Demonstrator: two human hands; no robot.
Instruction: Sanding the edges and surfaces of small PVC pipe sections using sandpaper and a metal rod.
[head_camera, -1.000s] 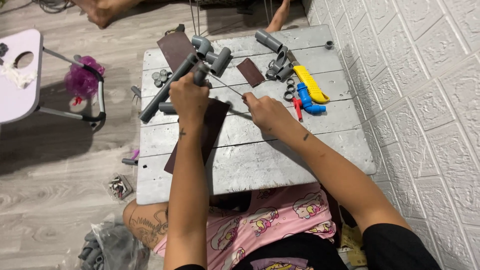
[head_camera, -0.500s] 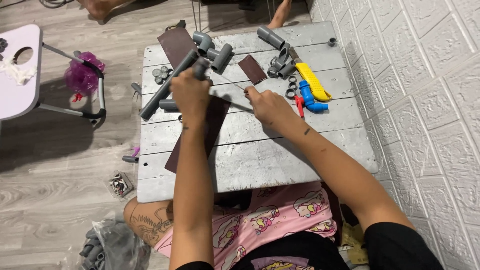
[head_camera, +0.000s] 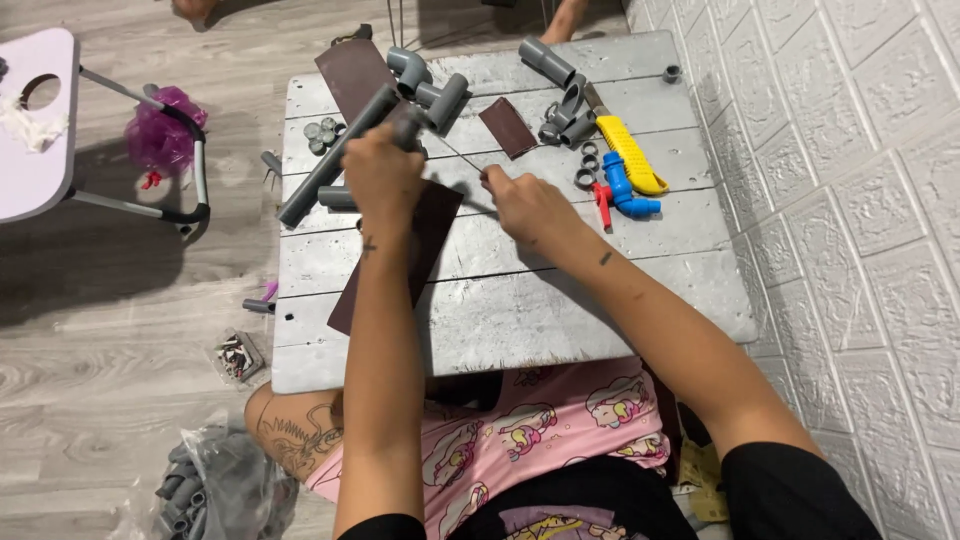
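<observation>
Left hand (head_camera: 383, 178) closed around a grey pipe fitting (head_camera: 405, 128); right hand (head_camera: 525, 205) pinching a thin metal rod (head_camera: 462, 158) that runs up to the fitting, both above the grey wooden table (head_camera: 560, 310). Dark sandpaper sheet (head_camera: 428, 235) beneath; long grey pipe (head_camera: 330, 160) left; blue valve (head_camera: 622, 192) and yellow-handled tool (head_camera: 632, 155) right

L hand (head_camera: 383, 178) fisted, R hand (head_camera: 525, 205) pinched, both forearms stretched fwd, wrists near

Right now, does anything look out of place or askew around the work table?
A small grey pipe piece and a little tray of bits lie on the floor left of the table, away from the other fittings. Nothing looks spilled or broken.
</observation>
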